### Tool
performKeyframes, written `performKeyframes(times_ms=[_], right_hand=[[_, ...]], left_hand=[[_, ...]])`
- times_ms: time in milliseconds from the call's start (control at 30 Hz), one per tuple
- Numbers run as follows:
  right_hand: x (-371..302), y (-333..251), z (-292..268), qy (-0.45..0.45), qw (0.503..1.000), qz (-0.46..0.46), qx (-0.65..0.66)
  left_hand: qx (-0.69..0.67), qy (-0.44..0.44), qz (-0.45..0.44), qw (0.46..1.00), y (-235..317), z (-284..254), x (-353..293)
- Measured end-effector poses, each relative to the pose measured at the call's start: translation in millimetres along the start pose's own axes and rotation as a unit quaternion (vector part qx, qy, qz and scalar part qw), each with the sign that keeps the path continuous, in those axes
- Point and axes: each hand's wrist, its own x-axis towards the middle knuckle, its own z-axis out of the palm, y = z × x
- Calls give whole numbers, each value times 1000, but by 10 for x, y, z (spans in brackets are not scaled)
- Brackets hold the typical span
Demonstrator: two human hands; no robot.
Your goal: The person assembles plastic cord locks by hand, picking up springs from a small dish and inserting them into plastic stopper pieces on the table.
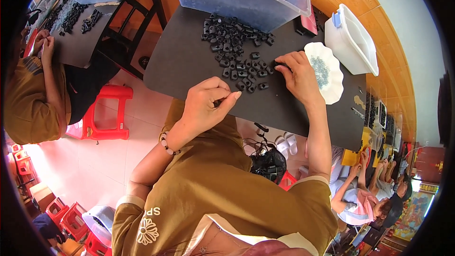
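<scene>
My left hand [207, 103] is closed over the table's near edge, thumb and forefinger pressed together. Something dark shows within its curled fingers, too shaded to name. My right hand [299, 75] pinches a small black plastic piece [277, 64] at the right side of the loose parts. Between the hands lie several short black plastic pieces with holes [242, 73], spreading from a denser pile [227, 33] farther back. Just right of my right hand, a white scalloped dish [336, 87] holds tiny clear bluish parts [320, 71].
A large clear bin [227, 0] of black parts stands at the back of the dark table [177, 57]. A white tub [341, 42] and a red box [309, 22] are at the right. Left, a co-worker [35, 99] sits by a red stool [111, 114]; other people work at far right.
</scene>
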Motion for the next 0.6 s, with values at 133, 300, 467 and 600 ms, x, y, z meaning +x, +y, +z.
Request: performKeyframes(times_ms=[133, 300, 467, 600], right_hand=[[-55, -1, 2, 22, 999, -4, 41], [-215, -330, 5, 0, 905, 123, 407], [-244, -766, 66, -34, 808, 140, 571], [-281, -818, 215, -33, 777, 137, 613]], left_hand=[[-62, 22, -62, 996, 65, 9, 13], [-122, 56, -50, 990, 195, 28, 64], [-227, 31, -76, 970, 306, 134, 98], [-234, 21, -101, 967, 263, 132, 76]])
